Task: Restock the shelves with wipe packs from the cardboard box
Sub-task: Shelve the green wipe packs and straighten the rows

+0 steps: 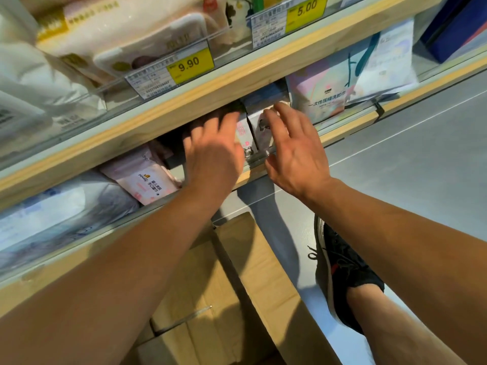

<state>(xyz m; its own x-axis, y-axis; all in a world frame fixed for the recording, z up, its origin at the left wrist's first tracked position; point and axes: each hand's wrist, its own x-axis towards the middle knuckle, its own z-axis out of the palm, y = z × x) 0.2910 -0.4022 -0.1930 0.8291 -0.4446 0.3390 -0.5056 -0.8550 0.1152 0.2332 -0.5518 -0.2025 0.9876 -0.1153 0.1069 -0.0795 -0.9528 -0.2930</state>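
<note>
A: Right, your left hand (213,151) reaches into the middle shelf (184,101) with fingers straight, flat against the side of the upright packs (246,138); it grips nothing. Your right hand (295,151) is spread and relaxed over the front of the same packs, fingertips touching their top edge.

B: So how do you finish this step well?

A: You're squaring up the row, I'd judge. Press both palms evenly so the packs stand straight and flush behind the front lip. Keep the left hand as a stop, so nothing tips into the dark gap beside it. Don't drag the right thumb across the lip, or a pack may lean forward.

B: How many things do you count?

A: Two upright packs show between your hands; any behind are hidden. One flat pink pack (143,180) lies on the same shelf, left of your left wrist. Two yellow price tags show above, 9.90 (189,65) and 5.00 (307,9).

B: And the box?

A: One cardboard box (237,285) sits on the floor below your arms, beside your shoe (342,270). Whether packs remain inside, I cannot tell.
</note>
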